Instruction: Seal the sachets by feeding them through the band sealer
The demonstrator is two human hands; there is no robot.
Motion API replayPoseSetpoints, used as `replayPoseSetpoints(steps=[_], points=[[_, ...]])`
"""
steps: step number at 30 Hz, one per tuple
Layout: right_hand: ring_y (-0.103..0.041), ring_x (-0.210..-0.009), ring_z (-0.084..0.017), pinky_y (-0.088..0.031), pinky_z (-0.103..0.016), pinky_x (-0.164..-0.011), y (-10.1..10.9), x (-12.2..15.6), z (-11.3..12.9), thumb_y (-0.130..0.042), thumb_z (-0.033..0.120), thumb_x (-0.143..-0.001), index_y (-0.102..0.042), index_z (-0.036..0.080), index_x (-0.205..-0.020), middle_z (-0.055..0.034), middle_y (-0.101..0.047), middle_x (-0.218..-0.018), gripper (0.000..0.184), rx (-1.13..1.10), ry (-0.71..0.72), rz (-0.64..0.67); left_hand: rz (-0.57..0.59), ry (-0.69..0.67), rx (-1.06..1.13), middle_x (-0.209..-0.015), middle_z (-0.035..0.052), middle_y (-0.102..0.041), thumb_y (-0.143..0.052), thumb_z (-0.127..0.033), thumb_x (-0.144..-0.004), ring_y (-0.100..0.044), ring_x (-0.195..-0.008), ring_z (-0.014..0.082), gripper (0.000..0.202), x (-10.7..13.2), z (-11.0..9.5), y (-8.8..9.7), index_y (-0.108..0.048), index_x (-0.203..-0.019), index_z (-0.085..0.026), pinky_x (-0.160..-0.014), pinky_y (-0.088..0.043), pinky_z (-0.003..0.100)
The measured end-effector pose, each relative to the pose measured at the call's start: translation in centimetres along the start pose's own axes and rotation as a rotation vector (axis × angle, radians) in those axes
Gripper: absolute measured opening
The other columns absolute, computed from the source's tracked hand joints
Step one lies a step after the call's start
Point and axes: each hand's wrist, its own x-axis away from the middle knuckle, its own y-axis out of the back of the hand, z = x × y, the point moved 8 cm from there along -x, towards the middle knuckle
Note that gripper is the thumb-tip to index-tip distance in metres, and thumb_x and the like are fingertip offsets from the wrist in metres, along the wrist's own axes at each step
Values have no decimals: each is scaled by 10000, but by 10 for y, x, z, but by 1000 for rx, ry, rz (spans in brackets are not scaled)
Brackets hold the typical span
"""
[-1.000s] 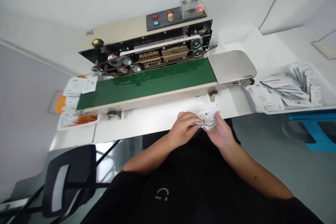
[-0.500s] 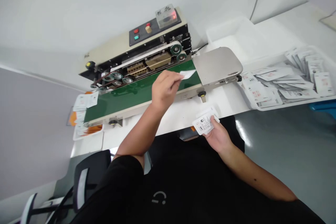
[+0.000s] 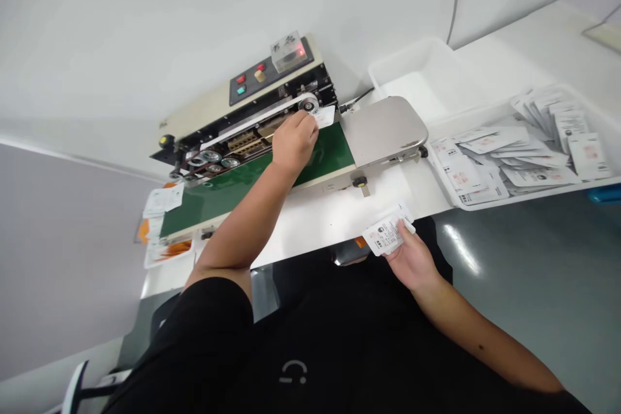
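My left hand (image 3: 294, 142) is closed on one edge of a small white printed packet (image 3: 325, 117). It holds the packet up against the rollers at the right end of a band sealing machine (image 3: 242, 97), above its green conveyor belt (image 3: 330, 154). In front of the table edge, my right hand (image 3: 412, 257) grips a small stack of white packets (image 3: 387, 233), thumb on top. Black print and a reddish mark show on the uppermost one. The fingers under the stack are mostly hidden.
A white tray (image 3: 478, 206) full of similar packets stands at the right, with another white bin (image 3: 376, 74) behind it. A steel plate (image 3: 388, 126) extends the conveyor. Packets (image 3: 162, 200) lie past the belt's left end, above a small tray (image 3: 158, 264) with orange pieces.
My left hand has moved up and back from over the belt, bringing its packet to the machine's rollers. My right hand keeps its stack in nearly the same place. The view has shifted slightly.
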Motion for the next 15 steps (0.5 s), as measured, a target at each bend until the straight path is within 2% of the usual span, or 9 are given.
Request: replayPoseSetpoints(steps=[5,9,12,15], points=[[-782,-1170,-245,-704,-380,-873,-1,-1,2,-761,382,-996,-714,259,-1368,-67,-773,-1330,395,14,4,17,85,72,-80,-1046,135,-683,-535,-150,-982,-627,-1114,319,139,7,12,-6,-659,-948,-200,-932,-476,420],[-778,-1183,-238,-701,-364,-888,-1,-1,0,-777,383,-986,-716,258,-1361,-62,-767,-1347,400,25,3,10,66,97,-114,-1100,139,-689,-590,-177,-962,-616,-1128,337,91,20,17,9,-664,-1006,-208,-968,-470,458],[-783,-1171,-240,-700,-361,-888,-2,-2,-2,-793,393,-973,-718,252,-1347,-67,-769,-1341,407,36,10,-4,8,75,-62,-1153,135,-701,-698,-309,-945,-620,-1122,339,162,47,0,31,-672,-1073,-213,-984,-469,483],[-770,-1206,-261,-687,-400,-948,-9,-3,-4,-812,394,-955,-718,245,-1324,-77,-776,-1322,410,53,14,9,-83,-6,108,-1026,106,-732,-719,-406,-950,-654,-1008,298,197,94,-38,49,-693,-1038,-231,-921,-486,462]])
